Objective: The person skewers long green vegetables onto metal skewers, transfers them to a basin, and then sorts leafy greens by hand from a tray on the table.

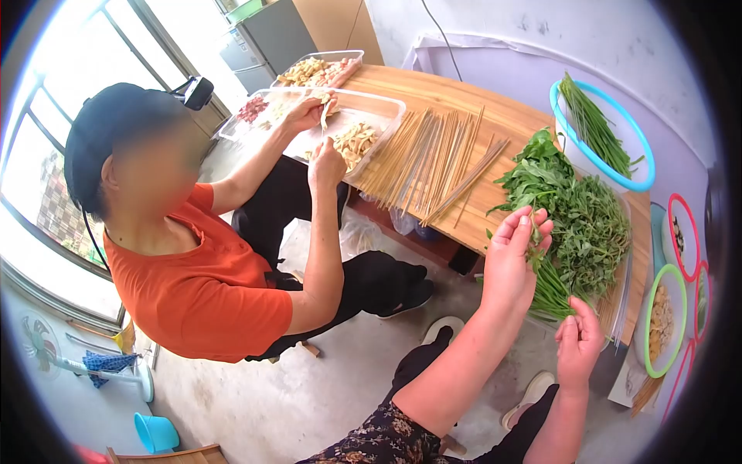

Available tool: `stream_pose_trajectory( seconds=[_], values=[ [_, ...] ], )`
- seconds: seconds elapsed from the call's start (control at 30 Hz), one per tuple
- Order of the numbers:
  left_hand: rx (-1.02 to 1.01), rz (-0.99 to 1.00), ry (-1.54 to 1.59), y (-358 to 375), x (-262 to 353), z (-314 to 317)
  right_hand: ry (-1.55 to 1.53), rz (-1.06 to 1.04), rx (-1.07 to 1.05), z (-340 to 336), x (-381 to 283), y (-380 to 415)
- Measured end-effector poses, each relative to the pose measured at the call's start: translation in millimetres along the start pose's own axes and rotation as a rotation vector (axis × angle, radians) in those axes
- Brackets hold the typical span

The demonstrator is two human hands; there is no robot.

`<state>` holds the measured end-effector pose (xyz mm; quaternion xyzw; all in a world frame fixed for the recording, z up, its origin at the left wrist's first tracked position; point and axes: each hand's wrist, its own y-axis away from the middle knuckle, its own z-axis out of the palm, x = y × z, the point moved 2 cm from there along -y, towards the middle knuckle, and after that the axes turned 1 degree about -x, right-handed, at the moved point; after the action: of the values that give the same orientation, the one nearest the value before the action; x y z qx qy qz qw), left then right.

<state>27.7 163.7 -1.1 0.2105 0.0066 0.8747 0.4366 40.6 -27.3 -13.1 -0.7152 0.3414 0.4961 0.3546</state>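
Note:
My left hand [512,246] is raised at the table's near edge, its thumb and fingers closed on a small sprig of leafy greens [535,237]. Lower and to the right, my right hand [580,339] is closed in a pinch; what lies between its fingertips is too small to make out. Thin green stalks [550,290] lie between and behind my hands. Past them are a pile of small-leaved greens [593,232] and a bunch of broader leafy greens [533,174]. Bamboo skewers [433,158] spread over the wooden table [506,116] to the left.
Across from me a person in an orange shirt [197,282] handles pale food over a clear plastic tray [390,108]. A blue-rimmed basket [651,174] holds long green stalks. Green-rimmed [680,298] and red-rimmed baskets [696,232] stand at the right. A fan [97,370] is at lower left.

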Motion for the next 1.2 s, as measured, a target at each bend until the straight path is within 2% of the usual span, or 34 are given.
stream_pose_trajectory(
  seconds=[0.07, 0.17, 0.23, 0.37, 0.4, 0.47, 0.5, 0.53, 0.57, 0.63, 0.67, 0.7, 0.77, 0.83, 0.87, 0.97, 1.03, 1.13, 1.2],
  values=[
    [-0.049, 0.001, -0.012, 0.6, -1.8, 0.1, 0.028, -0.001, -0.019, -3.0, -1.2, 2.5],
    [-0.064, -0.030, -0.050, 2.8, -6.6, 4.5, 0.019, 0.031, 0.060, -11.5, -14.1, -5.1],
    [-0.079, -0.048, -0.050, 3.2, -14.2, 5.3, 0.073, -0.021, 0.053, -24.6, -29.6, -14.2],
    [-0.141, 0.014, -0.079, 6.8, -20.6, 14.7, 0.049, -0.096, 0.118, -51.3, -32.5, -24.8],
    [-0.209, 0.054, -0.115, 7.0, -21.5, 17.3, 0.048, -0.111, 0.137, -58.0, -30.3, -25.4],
    [-0.146, 0.099, -0.199, 8.8, -24.8, 24.3, 0.052, -0.114, 0.180, -69.8, -28.9, -24.8],
    [-0.051, 0.184, -0.244, 18.7, -22.9, 35.1, 0.038, -0.117, 0.198, -79.2, -27.5, -25.0],
    [-0.059, 0.393, -0.305, 31.0, -19.6, 54.3, 0.065, -0.092, 0.249, -92.1, -24.7, -25.3],
    [-0.066, 0.621, -0.371, 41.8, -15.4, 70.3, 0.024, -0.094, 0.280, -102.0, -20.9, -26.9],
    [-0.258, 1.193, -0.671, 59.2, -10.9, 86.7, -0.023, -0.107, 0.323, -121.0, -14.5, -24.9],
    [-0.152, 1.399, -0.880, 63.9, -11.1, 85.2, -0.045, -0.104, 0.367, -129.6, -15.5, -24.1],
    [-0.159, 1.397, -0.876, 56.7, -21.0, 86.2, -0.070, -0.099, 0.405, -139.4, -13.7, -23.8],
    [-0.591, 1.489, -1.619, 36.8, -57.2, 92.3, -0.086, -0.094, 0.433, -150.6, -7.8, -22.4],
    [-0.706, 1.034, -1.891, 13.7, -95.6, 81.4, -0.104, -0.087, 0.425, -157.3, -2.5, -21.4],
    [-0.565, 0.944, -1.741, 8.2, -104.8, 72.0, -0.110, -0.083, 0.432, -160.5, -1.1, -21.1],
    [-0.445, 0.946, -1.519, 3.8, -102.5, 64.8, -0.098, 0.000, 0.397, -163.3, 1.3, -14.9],
    [-0.441, 0.869, -1.424, 4.7, -103.7, 59.9, -0.042, -0.039, 0.298, -161.5, 2.2, -14.9],
    [-0.466, 0.771, -1.444, 15.9, -110.7, 49.2, -0.075, -0.002, 0.235, -153.2, 6.1, -9.7],
    [-0.551, 0.592, -1.489, 31.0, -123.0, 54.0, -0.151, 0.015, 0.171, -144.7, 7.9, -3.5]
  ],
)
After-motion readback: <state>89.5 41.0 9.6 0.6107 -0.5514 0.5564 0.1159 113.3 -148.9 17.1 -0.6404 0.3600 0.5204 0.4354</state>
